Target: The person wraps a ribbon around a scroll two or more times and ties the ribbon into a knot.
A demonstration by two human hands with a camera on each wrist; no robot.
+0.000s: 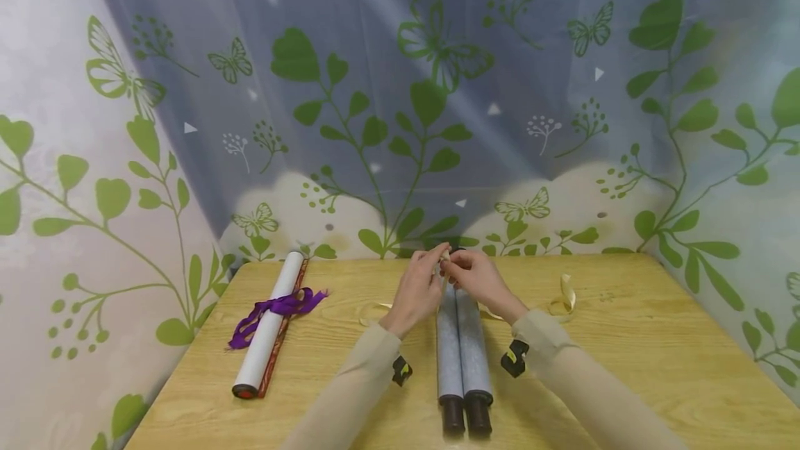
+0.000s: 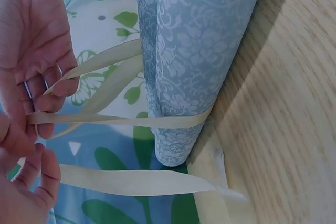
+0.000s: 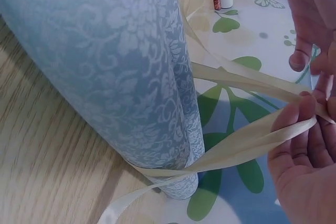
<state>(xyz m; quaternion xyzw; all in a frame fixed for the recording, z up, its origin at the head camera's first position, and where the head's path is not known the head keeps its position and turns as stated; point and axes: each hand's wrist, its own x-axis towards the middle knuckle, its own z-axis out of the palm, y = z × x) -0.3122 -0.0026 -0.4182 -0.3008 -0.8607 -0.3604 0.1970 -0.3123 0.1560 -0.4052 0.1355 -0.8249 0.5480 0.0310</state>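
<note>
Beige sleeves (image 1: 581,373) flank a blue scroll (image 1: 475,353) pointing lengthwise across a wooden table (image 1: 675,311) toward butterfly-print curtains (image 1: 400,123), both hands (image 1: 420,283) (image 1: 480,276) pinching ribbon (image 2: 136,183).

The ribbon (image 2: 136,183) looks satiny, the scrolls (image 1: 451,353) brocade-like, the table (image 1: 656,346) wood-grained.

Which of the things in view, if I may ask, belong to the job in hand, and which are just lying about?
In the job:
- cream ribbon, held by the left hand and right hand
- two blue patterned rolls, side by side, with the ribbon around them

Lying about:
- white roll, on the table's left side
- purple ribbon tied around it
</note>
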